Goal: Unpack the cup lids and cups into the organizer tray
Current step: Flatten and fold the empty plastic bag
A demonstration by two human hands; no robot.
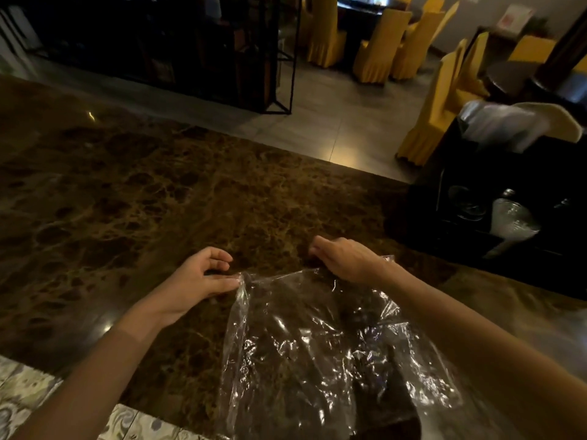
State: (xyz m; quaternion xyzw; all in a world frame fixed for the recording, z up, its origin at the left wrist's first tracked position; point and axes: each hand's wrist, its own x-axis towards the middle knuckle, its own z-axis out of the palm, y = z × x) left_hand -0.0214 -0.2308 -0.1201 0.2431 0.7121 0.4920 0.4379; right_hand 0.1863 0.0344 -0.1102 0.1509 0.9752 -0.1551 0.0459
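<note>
Clear plastic bag [317, 341] — apparently empty

The table [158, 192] is polished brown marble, veined and glossy enough to throw back the light. The bag [317, 338] lying on it is thin clear plastic, crinkled and shiny. At the right, the organizer tray [428, 217] looks dark and matt, with clear, glossy plastic cups [511, 220] inside it.
</note>
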